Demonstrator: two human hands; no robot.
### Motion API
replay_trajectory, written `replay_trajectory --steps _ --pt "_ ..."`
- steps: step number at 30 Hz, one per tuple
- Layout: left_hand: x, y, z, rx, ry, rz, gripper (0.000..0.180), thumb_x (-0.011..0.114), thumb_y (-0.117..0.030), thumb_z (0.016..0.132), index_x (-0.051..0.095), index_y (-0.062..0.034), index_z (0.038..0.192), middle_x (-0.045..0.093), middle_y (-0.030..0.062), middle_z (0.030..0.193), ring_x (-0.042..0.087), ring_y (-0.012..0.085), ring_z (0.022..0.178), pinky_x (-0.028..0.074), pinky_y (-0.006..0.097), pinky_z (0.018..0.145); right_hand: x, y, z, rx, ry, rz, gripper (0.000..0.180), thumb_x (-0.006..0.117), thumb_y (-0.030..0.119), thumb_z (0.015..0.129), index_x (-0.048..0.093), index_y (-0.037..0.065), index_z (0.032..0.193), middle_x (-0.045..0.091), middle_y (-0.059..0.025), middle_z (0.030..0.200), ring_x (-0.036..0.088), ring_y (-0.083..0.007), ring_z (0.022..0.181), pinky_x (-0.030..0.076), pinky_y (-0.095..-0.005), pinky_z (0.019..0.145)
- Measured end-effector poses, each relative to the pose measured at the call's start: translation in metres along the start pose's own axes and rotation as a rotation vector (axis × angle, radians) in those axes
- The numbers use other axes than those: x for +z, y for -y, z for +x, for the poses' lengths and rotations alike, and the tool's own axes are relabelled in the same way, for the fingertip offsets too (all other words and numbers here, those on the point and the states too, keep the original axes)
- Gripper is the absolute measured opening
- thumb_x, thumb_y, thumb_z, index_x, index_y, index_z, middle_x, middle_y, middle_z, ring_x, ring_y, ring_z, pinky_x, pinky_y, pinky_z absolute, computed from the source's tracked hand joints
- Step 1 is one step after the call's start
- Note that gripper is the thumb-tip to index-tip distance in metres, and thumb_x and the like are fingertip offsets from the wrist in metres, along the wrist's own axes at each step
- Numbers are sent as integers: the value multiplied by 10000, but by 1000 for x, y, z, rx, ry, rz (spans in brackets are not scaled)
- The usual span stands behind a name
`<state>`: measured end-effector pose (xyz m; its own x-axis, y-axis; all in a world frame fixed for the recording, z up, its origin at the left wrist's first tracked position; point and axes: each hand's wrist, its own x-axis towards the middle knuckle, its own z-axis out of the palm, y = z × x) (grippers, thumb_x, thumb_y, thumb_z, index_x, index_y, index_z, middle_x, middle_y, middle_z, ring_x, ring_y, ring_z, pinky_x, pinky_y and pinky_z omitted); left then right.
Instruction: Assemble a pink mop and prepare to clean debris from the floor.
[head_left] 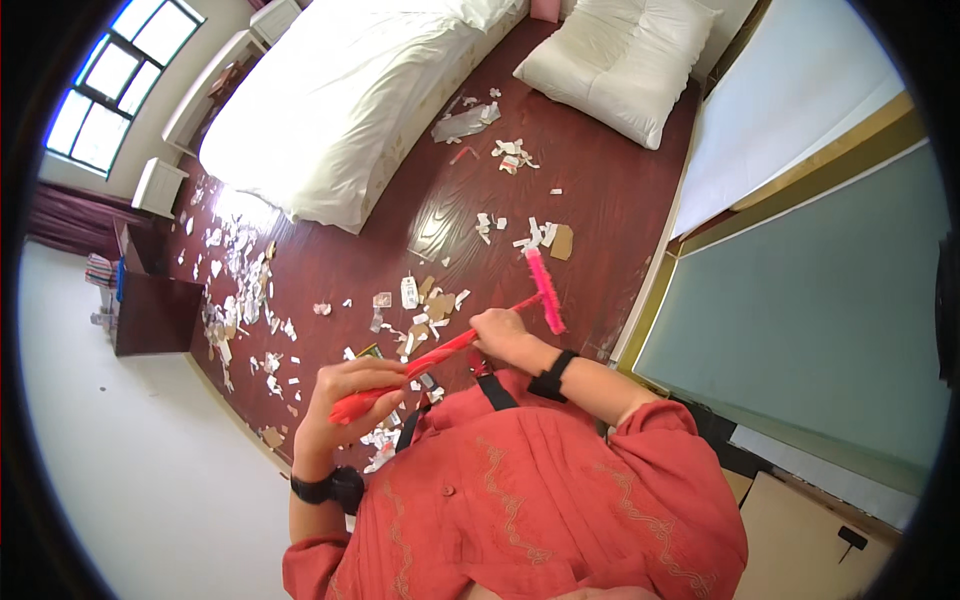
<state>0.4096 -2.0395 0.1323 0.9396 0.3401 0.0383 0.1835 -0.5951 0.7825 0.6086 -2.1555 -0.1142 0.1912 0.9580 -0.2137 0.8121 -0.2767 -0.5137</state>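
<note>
A broom with a red handle (pixel 440 354) and a pink bristle head (pixel 544 290) slants across in front of me, its head to the far right. My left hand (pixel 350 392) is closed round the thick end of the handle. Farther up the shaft, my right hand (pixel 500 332) grips it close to the head. Just beyond the bristles lie white paper scraps (pixel 540 234) and a brown cardboard piece (pixel 562 242). More scraps, with a white tag (pixel 409 292) among them, lie left of my right hand.
Paper litter (pixel 245 290) is strewn thickly over the dark red wooden floor (pixel 330 270) at left. A bed with white covers (pixel 310 110) stands at the far left, a white floor cushion (pixel 620 65) at the far right. A dark cabinet (pixel 160 315) stands by the left wall; greenish panels (pixel 800 330) line the right.
</note>
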Motion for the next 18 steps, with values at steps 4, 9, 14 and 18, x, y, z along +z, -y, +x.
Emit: replay_trajectory --steps 4,9,14,18 --pt "0 16 26 110 76 -146 183 729 -91 797 707 -12 961 712 132 965 706 249 808 560 324 695 -22 -16 -16 153 -104 -51 205 712 269 752 652 82 807 673 -170 758 680 -357 768 551 -471 682" --pt "14 33 78 32 217 -230 174 691 -94 829 695 1 975 709 136 1035 692 241 854 549 335 739 -44 -65 -12 219 -132 -134 203 704 266 751 652 78 807 671 -171 758 679 -351 772 550 -474 685" --pt "55 69 138 60 210 -224 251 664 -138 870 661 -7 1084 689 156 1091 678 236 933 505 314 864 -61 -136 19 351 -89 -167 171 713 220 761 687 78 851 695 -161 853 685 -345 850 558 -447 737" --pt "96 91 184 -106 199 -343 253 646 -116 881 659 -15 1112 676 143 1155 660 206 1003 477 304 922 -51 -204 55 381 -30 -167 162 695 214 760 680 74 841 688 -176 855 676 -350 867 548 -469 747"
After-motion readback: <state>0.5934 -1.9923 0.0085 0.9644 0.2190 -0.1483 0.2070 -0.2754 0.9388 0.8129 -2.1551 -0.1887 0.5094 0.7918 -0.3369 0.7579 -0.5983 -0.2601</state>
